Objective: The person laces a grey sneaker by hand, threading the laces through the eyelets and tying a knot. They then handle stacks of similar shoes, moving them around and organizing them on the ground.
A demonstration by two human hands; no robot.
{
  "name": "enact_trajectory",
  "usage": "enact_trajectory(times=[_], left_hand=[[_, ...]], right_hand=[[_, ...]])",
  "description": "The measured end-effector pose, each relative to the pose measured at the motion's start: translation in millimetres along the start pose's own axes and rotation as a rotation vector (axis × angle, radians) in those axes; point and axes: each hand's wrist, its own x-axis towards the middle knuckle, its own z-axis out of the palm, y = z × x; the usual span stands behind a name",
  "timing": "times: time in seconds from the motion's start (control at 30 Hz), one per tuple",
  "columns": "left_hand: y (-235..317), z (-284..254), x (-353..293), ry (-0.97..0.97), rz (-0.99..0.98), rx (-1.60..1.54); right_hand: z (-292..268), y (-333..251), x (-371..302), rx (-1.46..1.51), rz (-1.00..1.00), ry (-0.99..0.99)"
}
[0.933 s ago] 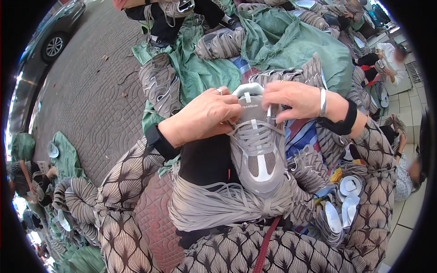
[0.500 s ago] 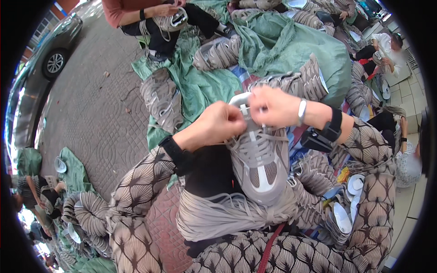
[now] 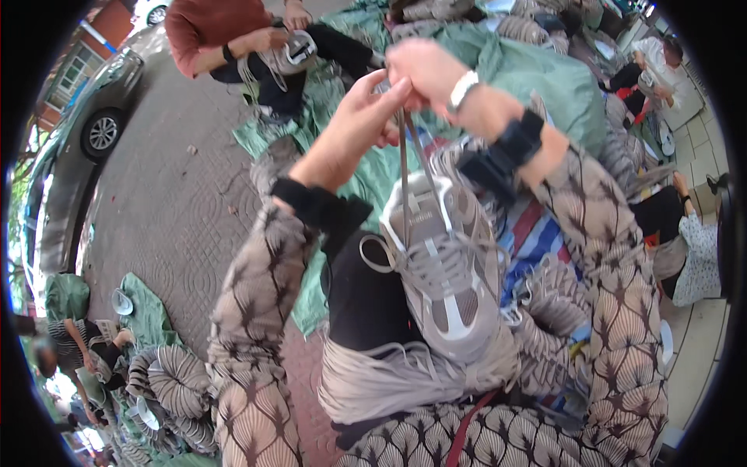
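Observation:
A grey and white shoe upper (image 3: 447,280) rests on my lap with its toe toward me, its lace crossed through the eyelets. Two lengths of shoelace (image 3: 404,175) stretch upward from it to my hands. My left hand (image 3: 366,117) has thumb and fingers pinched near the upper ends of the lace. Beside it, touching, my right hand (image 3: 428,74) is closed on the lace too, slightly blurred. A loose loop of lace lies at the shoe's left side. Under the toe a thick bundle of pale laces (image 3: 373,381) hangs across my leg.
Stacked shoe uppers (image 3: 548,303) lie to my right on a striped sheet, more (image 3: 179,381) at lower left. A green sack (image 3: 537,86) lies ahead. Across from me a person in a red top (image 3: 210,35) handles another shoe upper. A parked car (image 3: 97,140) stands far left.
Both hands have risen away from the shoe's opening, pulling two lace lengths up taut. The shoe upper stays on my lap, and the view has shifted slightly.

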Motion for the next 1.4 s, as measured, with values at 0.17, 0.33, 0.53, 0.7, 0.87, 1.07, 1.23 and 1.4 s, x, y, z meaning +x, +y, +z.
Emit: enact_trajectory(times=[0.17, 0.33, 0.53, 0.7, 0.87, 1.07, 1.23, 1.4], left_hand=[[-10, -4, 22, -0.112, -0.026, -0.155], [3, -22, 32, -0.007, 0.003, -0.134], [1, -8, -29, 0.418, 0.383, 0.523], [-31, 31, -124, 0.005, 0.364, 0.959], [-37, 49, -136, 0.038, 0.37, 1.244], [-42, 44, -127, 0.245, 0.406, 1.501], [-44, 39, -138, 0.015, -0.103, 0.406], [-24, 23, -154, -0.104, -0.187, -0.155]], right_hand=[[-59, 55, 73, 0.643, 0.116, -0.088], [-29, 17, -44, 0.518, 0.283, -0.566], [-27, 36, -50, 0.452, 0.158, -0.427], [-40, 42, -57, 0.433, 0.16, -0.324], [-35, 36, -61, 0.417, 0.101, -0.334], [-31, 18, -74, 0.316, 0.095, -0.259], [-46, 17, -78, 0.158, 0.21, -0.225], [-39, 23, -68, 0.315, 0.28, -0.263]])
